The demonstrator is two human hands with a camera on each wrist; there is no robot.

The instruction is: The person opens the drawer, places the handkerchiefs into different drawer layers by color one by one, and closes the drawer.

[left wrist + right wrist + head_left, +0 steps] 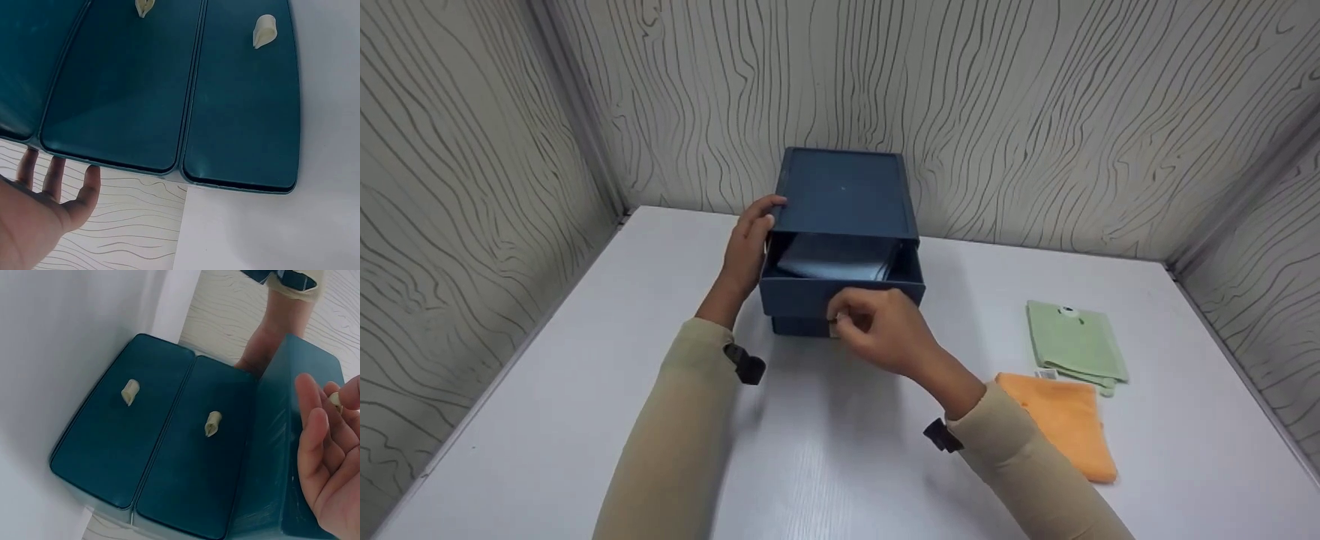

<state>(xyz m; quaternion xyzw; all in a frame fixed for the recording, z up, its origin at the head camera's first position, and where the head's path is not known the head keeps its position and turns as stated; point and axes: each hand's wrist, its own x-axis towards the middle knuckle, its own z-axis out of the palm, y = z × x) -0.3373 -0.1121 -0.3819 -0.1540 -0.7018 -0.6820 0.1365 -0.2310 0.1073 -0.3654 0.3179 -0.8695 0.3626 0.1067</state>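
Observation:
A dark blue drawer box (844, 187) stands at the back of the white table, its top drawer (802, 298) pulled partly out. Inside the drawer lies a shiny pale-blue flat item (836, 256) that I cannot identify. My right hand (885, 330) pinches the small cream pull tab (336, 400) on that drawer's front. With its fingers extended, my left hand (748, 244) rests against the left side of the box. Below, the lower drawers are closed, and cream tabs (212, 423) stick out from their fronts in the right wrist view.
To the right on the table lie a folded green cloth (1076, 345) with a white eye-like patch and a folded orange cloth (1065, 424), partly behind my right sleeve. Wood-grain patterned panels (840, 75) enclose the table at the back and sides.

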